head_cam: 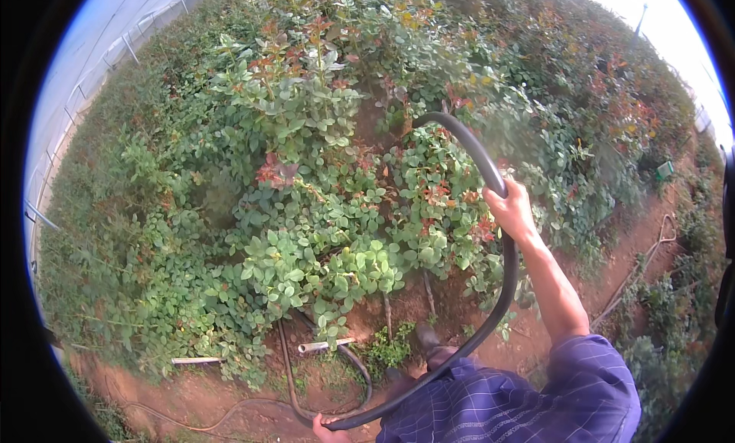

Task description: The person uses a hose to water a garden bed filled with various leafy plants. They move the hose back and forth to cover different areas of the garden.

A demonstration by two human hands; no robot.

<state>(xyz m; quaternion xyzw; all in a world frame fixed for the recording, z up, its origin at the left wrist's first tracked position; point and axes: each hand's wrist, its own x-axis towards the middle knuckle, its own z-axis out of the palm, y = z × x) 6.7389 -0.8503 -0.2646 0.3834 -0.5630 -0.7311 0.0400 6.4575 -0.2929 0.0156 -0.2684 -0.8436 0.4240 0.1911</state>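
Observation:
A thick black hose (507, 282) runs in a wide curve across the front of my body. Raised at the right, my right hand (510, 205) is closed around it, and beyond that hand the hose arches over and dips among leafy rose bushes (321, 213). Low at the bottom edge, my left hand (330, 430) grips a lower stretch of the same hose, partly cut off by the picture's rim. From there the hose loops over the soil and passes under the foliage. The hose's far end is hidden in the leaves.
Two pale pipes (326, 345) (197, 360) stick out under the bushes. A thinner hose (212, 426) lies on the reddish soil path (252, 408). More hose (637, 273) lies along the ground at right. A small green box-like thing (664, 170) is near the right-hand bushes.

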